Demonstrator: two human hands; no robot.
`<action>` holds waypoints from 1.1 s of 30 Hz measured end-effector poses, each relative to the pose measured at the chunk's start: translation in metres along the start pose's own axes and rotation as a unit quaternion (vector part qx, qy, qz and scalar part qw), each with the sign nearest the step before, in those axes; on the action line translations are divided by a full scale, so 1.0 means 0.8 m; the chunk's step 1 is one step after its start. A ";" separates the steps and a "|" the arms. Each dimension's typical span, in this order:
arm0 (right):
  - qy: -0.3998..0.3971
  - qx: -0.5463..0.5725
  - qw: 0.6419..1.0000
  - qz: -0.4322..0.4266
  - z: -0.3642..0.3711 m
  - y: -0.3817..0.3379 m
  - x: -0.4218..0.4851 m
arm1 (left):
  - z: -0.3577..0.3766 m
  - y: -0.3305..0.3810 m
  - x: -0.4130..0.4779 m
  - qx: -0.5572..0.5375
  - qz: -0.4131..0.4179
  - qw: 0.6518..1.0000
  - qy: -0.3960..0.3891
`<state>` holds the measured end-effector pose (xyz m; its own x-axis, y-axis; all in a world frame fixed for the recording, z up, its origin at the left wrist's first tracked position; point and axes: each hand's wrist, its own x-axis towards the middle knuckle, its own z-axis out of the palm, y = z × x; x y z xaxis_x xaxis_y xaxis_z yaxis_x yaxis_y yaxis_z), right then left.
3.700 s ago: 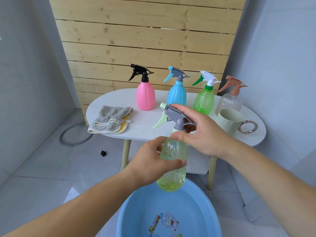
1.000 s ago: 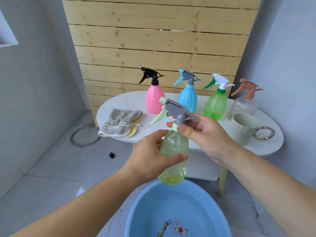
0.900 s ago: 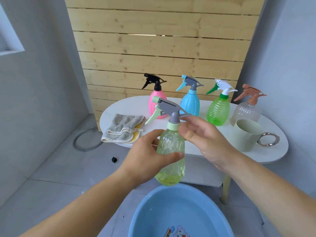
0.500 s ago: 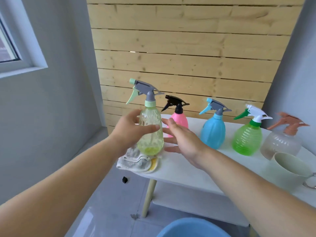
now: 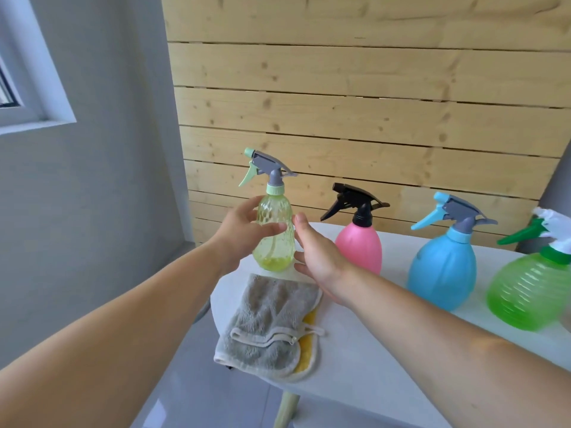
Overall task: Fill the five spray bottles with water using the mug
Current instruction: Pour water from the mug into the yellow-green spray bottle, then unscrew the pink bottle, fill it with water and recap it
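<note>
The left hand [image 5: 244,234] is wrapped around the yellow-green spray bottle [image 5: 275,236], which stands upright at the far left end of the white table [image 5: 355,350], just behind the grey cloth [image 5: 268,322]. The right hand [image 5: 318,257] is spread flat beside that bottle, gripping nothing. Right of that bottle stand 3 more: pink bottle [image 5: 360,242], blue bottle [image 5: 441,267], green bottle [image 5: 531,288].

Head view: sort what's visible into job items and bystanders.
For the job:
yellow-green spray bottle, held by the left hand
pink spray bottle
blue spray bottle
green spray bottle

Lying about:
grey cloth
window
</note>
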<state>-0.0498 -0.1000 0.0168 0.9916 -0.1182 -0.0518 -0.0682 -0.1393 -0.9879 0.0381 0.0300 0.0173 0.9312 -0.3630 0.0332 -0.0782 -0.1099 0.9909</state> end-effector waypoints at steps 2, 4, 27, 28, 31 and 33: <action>0.006 -0.008 1.000 0.002 0.001 0.004 0.009 | 0.001 -0.009 0.008 -0.007 0.002 1.000 -0.001; 0.014 -0.016 1.000 0.002 -0.002 0.009 0.014 | 0.004 -0.016 0.012 -0.013 0.003 1.000 -0.001; 0.269 -0.210 0.939 0.034 -0.095 0.022 -0.057 | 0.128 -0.034 -0.074 0.204 0.093 0.975 0.014; 0.253 -0.186 0.949 0.038 -0.094 0.019 -0.051 | 0.135 -0.035 -0.070 0.211 0.072 0.975 -0.022; 0.225 -0.133 0.965 -0.006 -0.088 0.010 -0.042 | 0.146 -0.039 -0.061 0.185 0.063 0.978 -0.078; 0.211 -0.130 0.969 -0.023 -0.089 0.005 -0.048 | 0.149 -0.044 -0.059 0.181 0.078 0.978 -0.067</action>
<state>-0.0958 -0.1662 0.0251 0.8654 -0.4889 0.1103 -0.1044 -0.3911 -0.9144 -0.0453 -0.0592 -0.0344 0.8447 -0.5170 0.1384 -0.3588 -0.3552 0.8632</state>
